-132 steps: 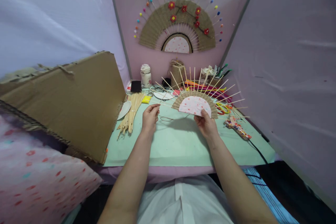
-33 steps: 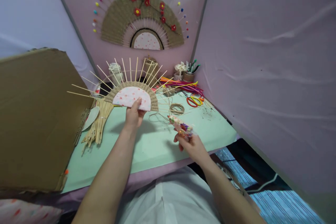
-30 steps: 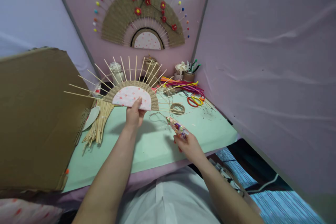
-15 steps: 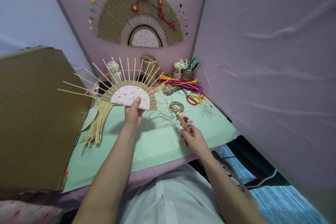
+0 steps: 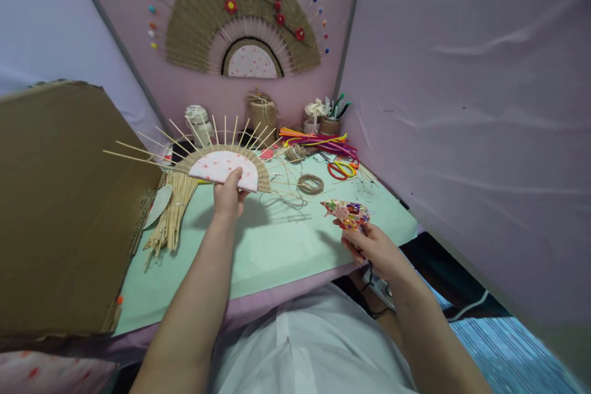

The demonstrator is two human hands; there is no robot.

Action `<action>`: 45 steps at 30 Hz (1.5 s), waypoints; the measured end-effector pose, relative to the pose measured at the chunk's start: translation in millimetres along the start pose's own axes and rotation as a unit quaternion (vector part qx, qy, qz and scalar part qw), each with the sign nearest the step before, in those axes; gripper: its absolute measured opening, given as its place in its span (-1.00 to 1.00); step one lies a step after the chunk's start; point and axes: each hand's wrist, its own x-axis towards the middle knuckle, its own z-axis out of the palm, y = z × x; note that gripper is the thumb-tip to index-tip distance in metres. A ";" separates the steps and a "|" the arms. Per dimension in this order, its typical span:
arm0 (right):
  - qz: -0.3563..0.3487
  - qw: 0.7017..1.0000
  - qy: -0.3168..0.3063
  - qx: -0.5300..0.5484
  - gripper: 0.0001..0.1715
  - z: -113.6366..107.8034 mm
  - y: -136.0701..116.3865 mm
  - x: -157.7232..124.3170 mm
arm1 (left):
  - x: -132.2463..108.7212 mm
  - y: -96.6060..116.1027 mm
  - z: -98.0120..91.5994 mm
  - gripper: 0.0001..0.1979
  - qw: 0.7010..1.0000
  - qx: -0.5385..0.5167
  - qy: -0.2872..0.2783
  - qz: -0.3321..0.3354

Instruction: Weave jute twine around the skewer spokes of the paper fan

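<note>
My left hand (image 5: pixel 227 200) grips a half-round fan (image 5: pixel 210 166) at its lower edge, thumb on the white, pink-spotted face and the other fingers behind. A woven twine band rims this face, and thin bare sticks spread out from it above the table. To the right, my right hand (image 5: pixel 372 247) is closed round a glue gun (image 5: pixel 353 212) with a bright floral pattern, its nozzle aimed left and apart from the fan. A dark cord runs down below that hand. A coil of twine (image 5: pixel 310 184) lies on the table between the two hands.
A bundle of sticks (image 5: pixel 173 215) and a white half-round piece (image 5: pixel 158 206) lie beside a cardboard sheet (image 5: pixel 55 209) at left. Scissors (image 5: pixel 340 169), pipe cleaners (image 5: pixel 318 141), a jar (image 5: pixel 198 123) and a twine spool (image 5: pixel 261 116) stand or lie toward the back. A larger decorated fan (image 5: pixel 194 31) hangs above.
My right hand has moved right with the glue gun, away from the fan, and the gun now shows more side-on. The fan has shifted slightly left and tilted back a little.
</note>
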 end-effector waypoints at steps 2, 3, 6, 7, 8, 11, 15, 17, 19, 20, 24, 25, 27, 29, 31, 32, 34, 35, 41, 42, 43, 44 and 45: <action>-0.007 1.000 -0.012 0.017 -0.76 5.3 -2.9 -0.9 | -1.2 0.2 0.7 -0.66 1.000 0.003 -0.003 -0.003; -0.011 0.999 -0.019 0.026 -0.78 9.8 -4.0 -0.3 | -1.8 0.1 1.1 -0.66 1.000 0.004 -0.005 -0.005; -0.025 0.998 -0.037 0.053 -0.81 26.8 -4.8 5.5 | -3.5 -0.5 1.7 -0.65 1.000 0.004 -0.013 -0.010; -0.029 0.997 -0.041 0.058 -0.79 32.4 -4.1 8.4 | -4.0 -0.8 1.8 -0.65 1.000 0.005 -0.015 -0.011; -0.033 0.997 -0.044 0.059 -0.76 37.3 -2.8 11.5 | -4.5 -1.0 1.8 -0.65 1.000 0.005 -0.017 -0.011; -0.036 0.998 -0.038 0.048 -0.73 47.0 3.5 20.6 | -5.6 -1.3 1.8 -0.64 1.000 0.008 -0.019 -0.014; -0.040 0.998 -0.032 0.032 -0.74 49.4 12.8 28.3 | -6.2 -2.2 1.3 -0.65 1.000 0.017 -0.020 -0.014; -0.041 0.998 -0.033 0.025 -0.74 48.8 16.0 30.2 | -6.0 -3.2 0.9 -0.64 1.000 0.019 -0.018 -0.013; -0.040 0.999 -0.031 0.013 -0.72 48.4 18.2 31.4 | -5.5 -4.3 0.6 -0.64 1.000 0.020 -0.017 -0.011; -0.040 0.999 -0.030 0.005 -0.70 48.3 18.9 31.7 | -5.1 -4.9 0.5 -0.64 1.000 0.020 -0.017 -0.011; -0.044 0.998 -0.033 -0.031 -0.59 48.5 18.6 31.8 | -4.1 -6.1 0.1 -0.65 0.999 0.024 -0.019 -0.012; -0.045 0.998 -0.035 -0.038 -0.57 48.6 17.8 31.4 | -4.1 -6.2 0.1 -0.65 0.999 0.024 -0.018 -0.013; -0.045 0.997 -0.036 -0.051 -0.55 48.6 15.7 30.2 | -4.1 -6.1 0.0 -0.64 0.999 0.025 -0.017 -0.013; -0.049 0.996 -0.037 -0.066 -0.55 48.3 13.5 28.8 | -4.4 -5.9 0.0 -0.64 0.999 0.025 -0.017 -0.012; -0.053 0.995 -0.040 -0.076 -0.54 47.8 11.8 27.5 | -4.8 -5.8 0.0 -0.63 0.999 0.023 -0.020 -0.010; -0.054 0.995 -0.041 -0.078 -0.54 47.6 11.2 27.1 | -4.9 -5.7 0.0 -0.63 0.999 0.022 -0.022 -0.009; -0.051 0.995 -0.042 -0.079 -0.54 47.4 10.3 26.5 | -5.2 -5.8 -0.1 -0.63 0.999 0.022 -0.024 -0.008; -0.048 0.995 -0.041 -0.079 -0.54 47.3 10.0 26.4 | -5.2 -5.9 -0.1 -0.63 0.999 0.022 -0.024 -0.008; -0.040 0.994 -0.041 -0.089 -0.54 47.3 11.2 27.3 | -4.3 -6.8 -0.2 -0.63 0.999 0.025 -0.023 -0.008; -0.038 0.994 -0.040 -0.091 -0.54 47.2 11.7 27.5 | -4.2 -6.8 -0.3 -0.64 0.999 0.026 -0.021 -0.008; -0.036 0.994 -0.039 -0.092 -0.54 47.1 12.1 27.7 | -4.2 -6.8 -0.3 -0.64 0.999 0.028 -0.020 -0.008; -0.034 0.994 -0.037 -0.093 -0.54 47.0 12.5 27.8 | -4.2 -6.8 -0.4 -0.64 0.999 0.029 -0.019 -0.009; -0.034 0.994 -0.036 -0.092 -0.54 46.9 12.8 27.8 | -4.4 -6.6 -0.4 -0.63 0.999 0.030 -0.019 -0.009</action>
